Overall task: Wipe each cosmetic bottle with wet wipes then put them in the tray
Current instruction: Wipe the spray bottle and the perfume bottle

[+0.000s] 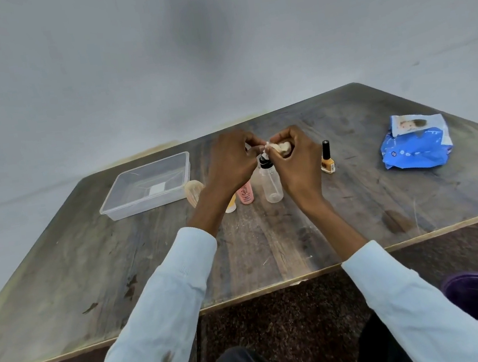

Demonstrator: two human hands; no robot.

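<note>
Wiping step: left hand (230, 159) and right hand (295, 155), fingers curled, pinch a wipe (269, 145) around a small item; tray (131, 207) placement presumably follows.

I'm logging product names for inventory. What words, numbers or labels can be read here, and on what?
"3": large figure on the pink bottle; the smaller print under it is blurred.
Blue wet wipes pack: printing and a round mark, too small to read.
Orange nail polish bottle: label illegible.

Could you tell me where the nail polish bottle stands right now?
In the head view, the nail polish bottle stands upright on the table, just right of the right hand, between it and the blue wipes pack.
</note>
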